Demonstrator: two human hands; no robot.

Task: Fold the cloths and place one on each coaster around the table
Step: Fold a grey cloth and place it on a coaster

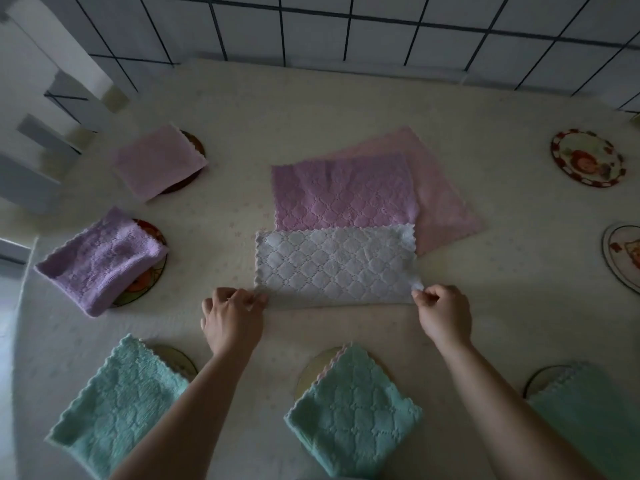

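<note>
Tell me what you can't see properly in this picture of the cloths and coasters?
Head view only:
- Coasters under the five folded cloths, like the purple folded cloth: mostly covered.
- Right green cloth: cut off by the frame edge and partly behind the right arm.
- Pink cloth: partly hidden under the purple flat cloth.
- Edge coaster: cropped.

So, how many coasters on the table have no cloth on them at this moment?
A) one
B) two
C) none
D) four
B: only the two coasters at the right, the far one and the nearer one, lie bare; the other five each carry a folded cloth.
</note>
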